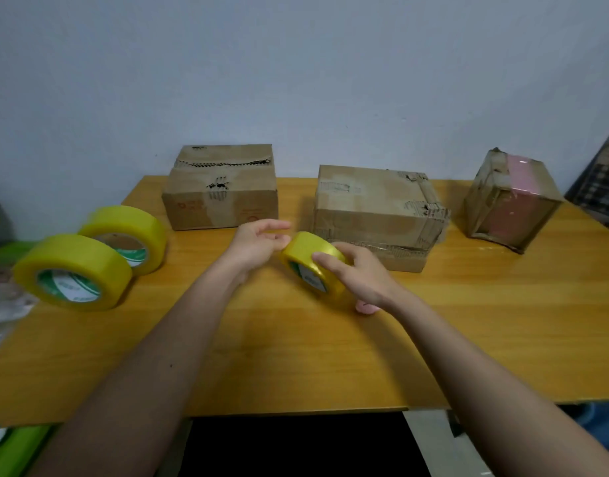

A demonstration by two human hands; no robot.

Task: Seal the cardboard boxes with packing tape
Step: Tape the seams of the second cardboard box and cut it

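Right hand [359, 273] fingers curl round a yellow tape roll [313, 266], left hand [261, 241] loosely open beside it, before three closed cardboard boxes [375, 208].

Glossy yellow plastic tape roll [313, 266]; matt torn cardboard boxes [375, 211]; smooth wood-grain table [296, 356].

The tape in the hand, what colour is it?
Yellow. The tape roll held by the right hand shows clearly in the head view.

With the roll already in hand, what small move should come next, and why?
Probably the left hand should pick the loose end off the yellow packing tape roll, which the right hand grips: the left fingers sit at its rim, no strip is pulled out, and the middle cardboard box waits just behind.
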